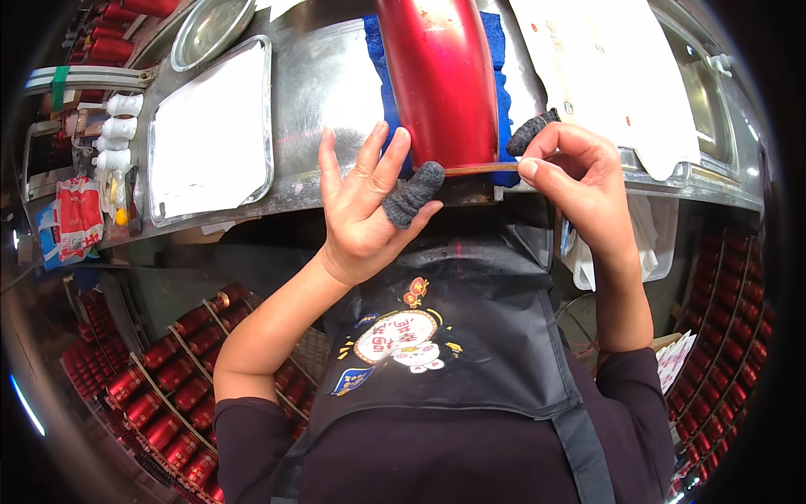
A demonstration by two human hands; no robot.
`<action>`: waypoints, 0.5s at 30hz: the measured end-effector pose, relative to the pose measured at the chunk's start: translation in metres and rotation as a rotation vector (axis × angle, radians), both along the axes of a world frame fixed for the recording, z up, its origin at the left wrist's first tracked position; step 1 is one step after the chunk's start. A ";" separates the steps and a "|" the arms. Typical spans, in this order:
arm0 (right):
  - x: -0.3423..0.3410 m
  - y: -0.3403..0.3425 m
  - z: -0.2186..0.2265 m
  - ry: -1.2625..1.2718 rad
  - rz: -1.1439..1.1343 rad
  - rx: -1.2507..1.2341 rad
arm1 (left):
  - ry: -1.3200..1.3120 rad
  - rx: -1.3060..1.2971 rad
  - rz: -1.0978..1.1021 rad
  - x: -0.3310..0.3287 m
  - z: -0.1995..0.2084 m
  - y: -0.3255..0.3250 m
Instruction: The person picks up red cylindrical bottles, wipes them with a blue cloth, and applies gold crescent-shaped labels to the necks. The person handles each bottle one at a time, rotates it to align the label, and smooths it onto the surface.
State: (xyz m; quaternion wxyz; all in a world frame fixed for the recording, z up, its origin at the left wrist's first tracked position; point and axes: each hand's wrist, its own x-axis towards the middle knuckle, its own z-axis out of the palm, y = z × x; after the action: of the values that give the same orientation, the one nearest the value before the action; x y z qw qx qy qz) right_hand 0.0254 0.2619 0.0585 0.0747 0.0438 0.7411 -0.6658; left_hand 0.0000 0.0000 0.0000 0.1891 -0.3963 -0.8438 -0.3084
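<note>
A glossy red metal cylinder [441,84] lies on a blue cloth [498,76], its near end toward me. A thin brownish strip or stick [478,169] runs across that end; its exact kind I cannot tell. My right hand [583,172] pinches the strip's right end between thumb and finger. A dark knitted finger cover [533,132] is on one of its fingers. My left hand [361,197] is spread open left of the cylinder. Its index finger, in a grey knitted cover [413,195], reaches to the strip's left end.
On the metal worktable [315,92] lie a tray with white sheet [210,130] at left and white paper [604,76] at right. A round metal dish [211,34] stands far left. Racks of red cylinders [180,403] flank me below. A clear bin [663,239] hangs beneath the right edge.
</note>
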 end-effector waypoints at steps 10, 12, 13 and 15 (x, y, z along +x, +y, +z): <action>-0.004 0.001 -0.006 -0.004 0.031 -0.008 | 0.193 -0.075 -0.018 -0.010 0.026 0.022; -0.005 0.000 -0.008 -0.028 0.041 -0.031 | 0.196 -0.085 -0.013 -0.011 0.028 0.033; -0.004 0.000 -0.008 -0.055 0.048 -0.040 | 0.163 -0.180 0.009 -0.008 0.029 0.034; -0.006 -0.001 -0.008 -0.081 0.063 -0.047 | 0.221 -0.061 0.069 -0.014 0.024 0.047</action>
State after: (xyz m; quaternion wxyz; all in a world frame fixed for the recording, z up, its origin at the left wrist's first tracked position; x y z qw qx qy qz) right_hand 0.0190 0.2605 0.0504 0.1266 0.0457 0.7225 -0.6782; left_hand -0.0139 0.0470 0.0237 0.2794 -0.4042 -0.8399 -0.2305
